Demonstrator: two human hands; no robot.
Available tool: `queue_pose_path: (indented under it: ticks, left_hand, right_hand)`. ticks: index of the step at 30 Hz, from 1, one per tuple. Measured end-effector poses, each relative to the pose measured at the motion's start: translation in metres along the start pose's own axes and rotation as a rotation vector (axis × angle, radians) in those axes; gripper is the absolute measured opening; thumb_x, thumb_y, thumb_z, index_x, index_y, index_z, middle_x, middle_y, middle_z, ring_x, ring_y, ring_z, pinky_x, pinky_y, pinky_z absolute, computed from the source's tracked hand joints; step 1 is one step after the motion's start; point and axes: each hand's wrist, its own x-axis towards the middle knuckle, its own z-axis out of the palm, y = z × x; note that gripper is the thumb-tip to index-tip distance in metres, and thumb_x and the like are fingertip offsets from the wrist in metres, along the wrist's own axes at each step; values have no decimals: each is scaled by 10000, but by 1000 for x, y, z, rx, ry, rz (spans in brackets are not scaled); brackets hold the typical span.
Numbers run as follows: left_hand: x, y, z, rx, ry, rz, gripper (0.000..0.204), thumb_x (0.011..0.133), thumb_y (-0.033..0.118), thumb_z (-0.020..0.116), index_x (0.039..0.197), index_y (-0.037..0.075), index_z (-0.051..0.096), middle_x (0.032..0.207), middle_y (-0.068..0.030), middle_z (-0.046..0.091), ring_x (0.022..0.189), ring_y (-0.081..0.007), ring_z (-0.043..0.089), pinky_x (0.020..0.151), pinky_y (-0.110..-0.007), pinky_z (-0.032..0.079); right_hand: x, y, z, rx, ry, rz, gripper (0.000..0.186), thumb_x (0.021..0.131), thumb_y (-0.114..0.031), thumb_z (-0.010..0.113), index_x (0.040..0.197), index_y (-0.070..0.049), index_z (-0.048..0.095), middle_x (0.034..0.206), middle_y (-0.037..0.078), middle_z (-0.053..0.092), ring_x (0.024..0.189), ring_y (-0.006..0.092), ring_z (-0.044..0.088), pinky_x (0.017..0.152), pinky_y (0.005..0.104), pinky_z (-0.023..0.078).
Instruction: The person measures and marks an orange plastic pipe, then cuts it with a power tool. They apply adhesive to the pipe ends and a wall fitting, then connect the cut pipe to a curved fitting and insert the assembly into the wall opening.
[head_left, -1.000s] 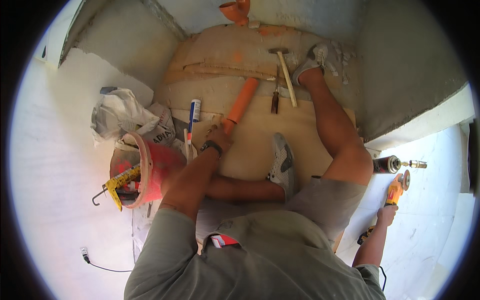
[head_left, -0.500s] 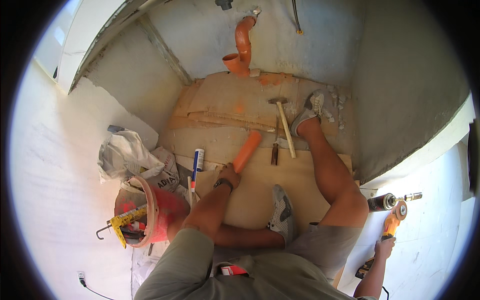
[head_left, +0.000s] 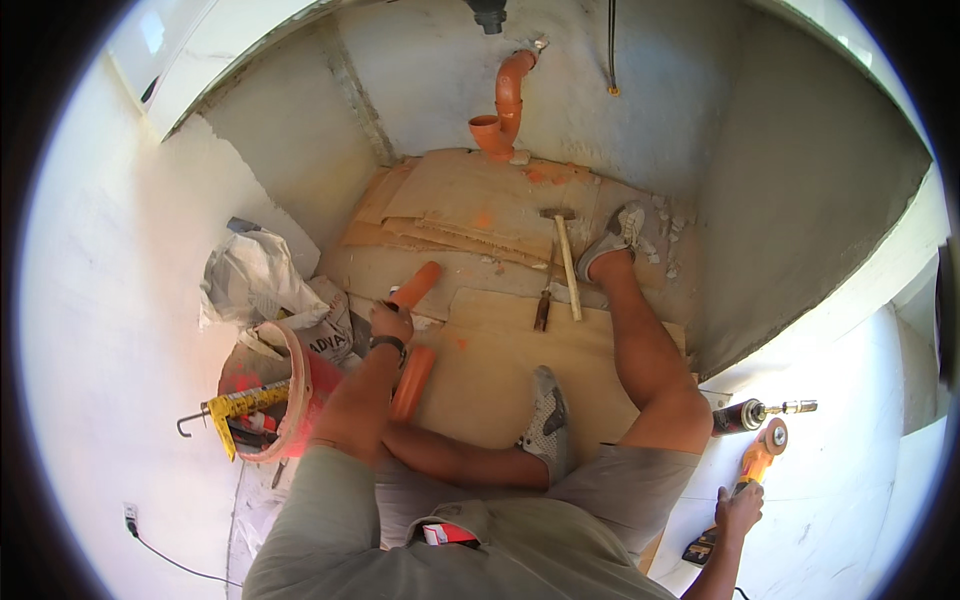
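Observation:
My left hand (head_left: 392, 320) is closed at the near end of a short orange plastic pipe (head_left: 418, 284), above the floor beside the bucket. A small dark patch shows at its fingers; I cannot make out what it is. A second orange pipe piece (head_left: 412, 385) lies right of my left forearm, by my bent leg. Out at the right, my right hand (head_left: 740, 508) grips a yellow cordless angle grinder (head_left: 757, 462) by its body, its round disc pointing away from me. The disc touches no pipe.
A hammer (head_left: 567, 265) and a screwdriver (head_left: 542, 310) lie on cardboard (head_left: 480, 370). An orange pipe bend (head_left: 508, 100) comes from the back wall. A red bucket (head_left: 300, 390) holds a yellow caulking gun (head_left: 250, 403). A dark canister with a torch nozzle (head_left: 740, 417) stands right.
My left hand has moved left and away from me with an orange pipe. A second pipe piece now shows beside my forearm. The blue-and-white tube is out of sight. The grinder stays in my right hand.

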Motion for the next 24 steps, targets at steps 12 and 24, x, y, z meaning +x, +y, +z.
queue_pose_path:
  ticks: [12,24]
  left_hand:
    - [-89,127,-129,-509,227,983,378,1029,299,608,1231,-16,660,1046,-212,695,1029,-389,630,922,-435,500]
    - [-166,84,-54,-673,-157,37,457,971,428,644,991,-27,695,879,-214,694,748,-291,635,717,-422,510]
  right_hand:
    - [-66,-164,-133,1020,-243,-956,706,833,-260,845,1411,4,537,1297,226,636,1208,318,645,1001,381,517]
    - [-136,-277,-39,449,-217,-1302,868,789,-221,833,1520,-15,413,1267,305,631,1151,483,634,998,505,512]
